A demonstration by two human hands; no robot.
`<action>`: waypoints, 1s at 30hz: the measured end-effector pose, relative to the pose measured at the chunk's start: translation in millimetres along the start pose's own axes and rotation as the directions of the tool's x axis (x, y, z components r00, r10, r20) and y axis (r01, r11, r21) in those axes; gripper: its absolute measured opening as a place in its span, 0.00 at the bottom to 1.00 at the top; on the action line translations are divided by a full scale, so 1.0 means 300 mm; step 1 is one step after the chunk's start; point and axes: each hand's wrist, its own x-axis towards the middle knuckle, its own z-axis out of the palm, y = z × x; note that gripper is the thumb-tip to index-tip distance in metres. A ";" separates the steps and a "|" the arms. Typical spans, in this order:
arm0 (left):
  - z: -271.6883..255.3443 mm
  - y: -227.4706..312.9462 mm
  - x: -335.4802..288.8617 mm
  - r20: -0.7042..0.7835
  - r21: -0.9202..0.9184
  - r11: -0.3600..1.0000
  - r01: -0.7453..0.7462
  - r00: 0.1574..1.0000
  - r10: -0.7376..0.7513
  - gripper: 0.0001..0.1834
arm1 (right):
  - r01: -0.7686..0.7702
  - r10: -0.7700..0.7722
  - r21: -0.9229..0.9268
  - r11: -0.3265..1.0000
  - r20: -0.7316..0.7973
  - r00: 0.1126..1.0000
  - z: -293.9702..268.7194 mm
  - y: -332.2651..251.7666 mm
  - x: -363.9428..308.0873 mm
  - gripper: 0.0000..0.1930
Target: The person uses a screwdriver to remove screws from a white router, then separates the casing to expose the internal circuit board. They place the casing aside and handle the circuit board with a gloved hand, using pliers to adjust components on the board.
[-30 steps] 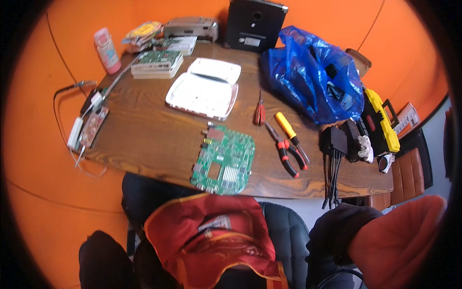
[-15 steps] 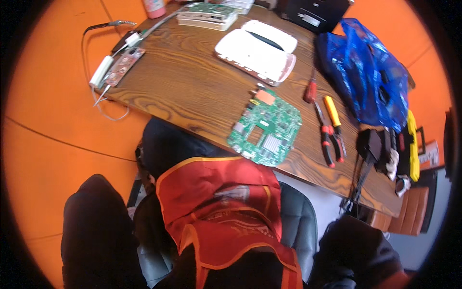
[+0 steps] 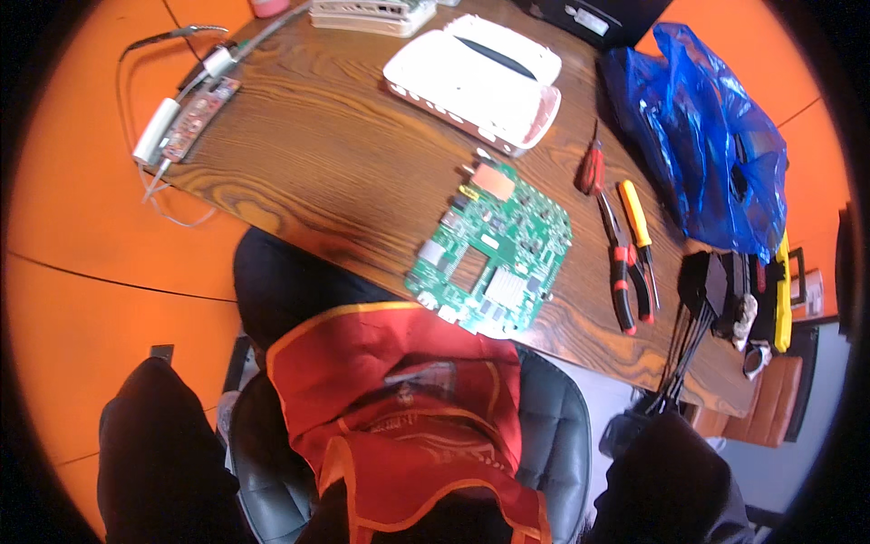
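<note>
Neither of my hands shows; only a dark left sleeve and a dark right sleeve appear along the lower part of the head view. Nearest to me, a green circuit board lies flat at the table's front edge, with a pale square heat sink and an orange-pink pad on it. Beyond it rests an open white plastic housing. To the board's right lie red-and-black pliers, a yellow-handled screwdriver and a red-handled screwdriver. A red apron with orange trim covers my lap.
A blue plastic bag sits at the right, with black cables hanging over the edge below it. A power strip with white plugs lies far left. At the back stand a white device and a black box.
The view has shifted slightly, so the table's back items sit higher and the board lower in the picture. Nothing on the table has visibly been moved.
</note>
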 end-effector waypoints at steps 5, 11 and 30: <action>-0.021 0.006 -0.067 -0.091 0.064 0.997 0.052 0.995 -0.046 0.13 | -0.044 0.044 -0.040 0.998 0.018 0.999 0.025 0.024 -0.016 0.09; -0.071 0.024 -0.197 -0.274 0.256 0.958 0.129 0.960 -0.057 0.12 | -0.062 0.057 -0.103 0.993 -0.052 0.997 0.076 0.057 -0.088 0.09; -0.075 -0.306 -0.353 -0.153 0.912 0.257 0.319 0.847 -0.509 0.16 | -0.378 0.900 -0.821 0.428 0.351 0.258 0.205 0.218 -0.375 0.18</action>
